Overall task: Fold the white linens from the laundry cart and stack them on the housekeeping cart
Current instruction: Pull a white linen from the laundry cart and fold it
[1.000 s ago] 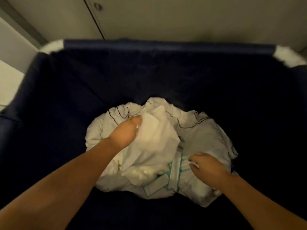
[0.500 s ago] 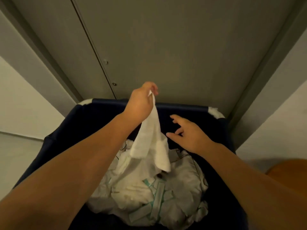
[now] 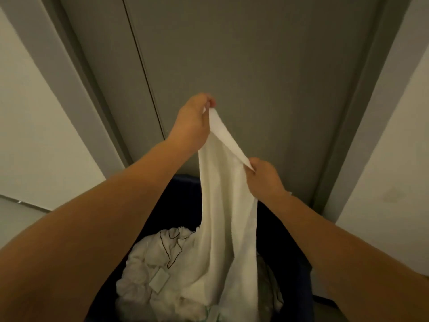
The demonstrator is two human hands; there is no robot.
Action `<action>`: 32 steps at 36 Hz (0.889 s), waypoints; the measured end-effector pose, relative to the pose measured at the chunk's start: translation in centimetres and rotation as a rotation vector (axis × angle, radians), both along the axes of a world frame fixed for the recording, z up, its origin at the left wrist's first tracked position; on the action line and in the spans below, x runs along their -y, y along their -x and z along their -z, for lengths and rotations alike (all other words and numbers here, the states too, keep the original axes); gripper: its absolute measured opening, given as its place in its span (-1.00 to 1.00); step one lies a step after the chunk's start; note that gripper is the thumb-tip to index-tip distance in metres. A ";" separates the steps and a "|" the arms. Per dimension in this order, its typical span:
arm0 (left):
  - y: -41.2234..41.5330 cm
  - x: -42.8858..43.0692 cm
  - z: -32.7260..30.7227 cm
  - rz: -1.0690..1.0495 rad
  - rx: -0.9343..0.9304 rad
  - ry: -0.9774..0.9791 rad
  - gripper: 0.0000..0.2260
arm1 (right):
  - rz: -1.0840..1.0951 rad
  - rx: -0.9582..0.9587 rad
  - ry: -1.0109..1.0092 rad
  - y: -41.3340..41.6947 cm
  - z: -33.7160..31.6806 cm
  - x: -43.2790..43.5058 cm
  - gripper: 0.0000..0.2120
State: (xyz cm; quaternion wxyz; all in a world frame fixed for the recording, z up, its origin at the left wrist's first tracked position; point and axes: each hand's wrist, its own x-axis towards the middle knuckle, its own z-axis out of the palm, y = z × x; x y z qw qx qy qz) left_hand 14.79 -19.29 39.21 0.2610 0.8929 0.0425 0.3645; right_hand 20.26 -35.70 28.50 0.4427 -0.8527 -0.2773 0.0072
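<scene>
Nearest the camera, two bare forearms reach forward from the lower corners, the left one crossing much of the view. Between them, low down, a pile of white linens (image 3: 148,270) lies crumpled inside the dark blue laundry cart (image 3: 183,205). One piece in the pile carries thin dark piping (image 3: 173,249), and a pale rectangular label (image 3: 159,280) lies on top.

Rising out of the cart is a white towel (image 3: 225,205), held up above the pile. Its long axis runs nearly upright: the upper end sits at the hands and the lower end hangs down in front of the heap, where its bottom edge cannot be told apart from the other cloth. The body hangs in soft lengthwise folds.

The towel's top edge is stretched into a narrow band that slants from upper left down to lower right. The right hand (image 3: 264,180) pinches the lower end of that band between thumb and curled fingers. The left hand (image 3: 190,126), higher and farther out, pinches the upper corner with its fingertips closed on the cloth.

Beyond the hands stands a grey door (image 3: 255,66) with a vertical seam, framed by pale walls (image 3: 34,112) on both sides.
</scene>
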 end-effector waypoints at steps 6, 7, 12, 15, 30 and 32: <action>2.3 -0.3 0.6 0.089 -0.298 -0.183 -0.57 | 0.035 0.070 -0.132 -0.4 -4.1 1.4 -0.78; 2.6 -0.2 0.8 0.130 -0.365 -0.207 -0.44 | 0.030 0.077 -0.139 -0.4 -4.9 1.3 -0.75; 1.5 -0.8 1.3 0.031 -0.429 -0.328 -0.63 | -0.007 0.168 -0.102 -0.1 -8.9 0.8 -0.80; 0.3 -2.3 -0.2 -0.094 -0.251 -0.274 -0.83 | -0.023 0.232 -0.012 -0.2 -10.8 0.7 -0.83; 0.3 -8.5 -14.0 -0.183 0.188 -0.044 -0.81 | 0.225 -0.131 0.457 -2.1 -3.3 -0.2 -0.68; 0.6 -10.2 -14.3 -0.209 0.189 -0.076 -0.82 | 0.257 -0.158 0.379 -2.7 -1.7 0.0 -0.70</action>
